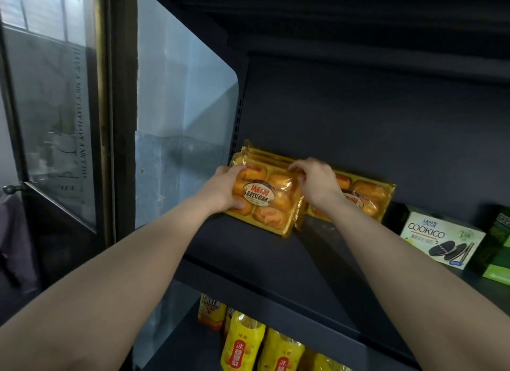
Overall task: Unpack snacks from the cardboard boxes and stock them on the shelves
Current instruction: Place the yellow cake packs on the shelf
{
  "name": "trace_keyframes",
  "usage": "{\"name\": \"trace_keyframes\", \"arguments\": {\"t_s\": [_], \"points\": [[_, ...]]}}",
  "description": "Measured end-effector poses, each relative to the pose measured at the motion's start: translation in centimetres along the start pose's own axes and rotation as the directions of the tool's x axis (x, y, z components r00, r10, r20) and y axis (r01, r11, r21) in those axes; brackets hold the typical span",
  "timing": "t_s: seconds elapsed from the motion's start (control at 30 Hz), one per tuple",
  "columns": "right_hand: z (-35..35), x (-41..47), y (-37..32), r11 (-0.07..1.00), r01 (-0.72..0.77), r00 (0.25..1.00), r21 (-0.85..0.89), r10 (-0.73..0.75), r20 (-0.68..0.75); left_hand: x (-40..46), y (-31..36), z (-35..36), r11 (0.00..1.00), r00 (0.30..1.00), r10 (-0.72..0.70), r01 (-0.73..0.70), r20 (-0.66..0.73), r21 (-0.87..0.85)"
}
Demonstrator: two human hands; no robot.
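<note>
Both hands — left hand (225,189), right hand (314,181) — grip the cake pack (265,198) on the shelf (248,246).

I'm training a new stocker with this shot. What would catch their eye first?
First, the yellow cake pack at the left end of the dark shelf, held by the left hand at its left edge and the right hand at its top right. A second cake pack leans just behind to the right, then a white COOKICO box. Yellow pouches fill the shelf below.
</note>
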State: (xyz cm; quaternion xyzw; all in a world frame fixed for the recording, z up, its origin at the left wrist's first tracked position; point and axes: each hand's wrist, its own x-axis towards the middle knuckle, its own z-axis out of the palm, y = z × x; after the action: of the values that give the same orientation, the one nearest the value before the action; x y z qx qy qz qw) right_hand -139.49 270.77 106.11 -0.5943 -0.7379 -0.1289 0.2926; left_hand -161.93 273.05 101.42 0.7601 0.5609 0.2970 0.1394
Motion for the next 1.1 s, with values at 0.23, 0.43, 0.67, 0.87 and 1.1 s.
{"name": "trace_keyframes", "arguments": {"t_s": [0.23, 0.43, 0.67, 0.87, 1.1], "points": [[-0.5, -1.9, -1.3, 0.972, 0.073, 0.997, -0.224, -0.072, 0.014, -1.1, 0.0, 0.1, 0.986, 0.988, 0.071, -0.048, -0.139, 0.161], [-2.2, -4.8, -4.1, 0.904, 0.084, 0.996, -0.419, -0.095, -0.005, -4.8, 1.1, -2.0, 0.938, 0.936, 0.233, -0.145, -0.263, 0.314], [-3.3, -10.8, -9.7, 0.884, 0.064, 0.991, -0.464, -0.112, -0.075, -13.2, 0.2, -4.8, 0.895, 0.862, 0.317, -0.133, -0.396, 0.427], [-1.6, -18.2, -15.1, 0.912, 0.135, 0.975, -0.387, -0.192, -0.114, -21.5, -3.6, -4.6, 0.904, 0.830, 0.282, -0.063, -0.481, 0.422], [4.4, -26.9, -17.6, 0.915, 0.322, 0.921, -0.243, -0.363, -0.143, -30.6, -9.6, -0.4, 0.936, 0.861, 0.126, 0.062, -0.493, 0.347]]}}
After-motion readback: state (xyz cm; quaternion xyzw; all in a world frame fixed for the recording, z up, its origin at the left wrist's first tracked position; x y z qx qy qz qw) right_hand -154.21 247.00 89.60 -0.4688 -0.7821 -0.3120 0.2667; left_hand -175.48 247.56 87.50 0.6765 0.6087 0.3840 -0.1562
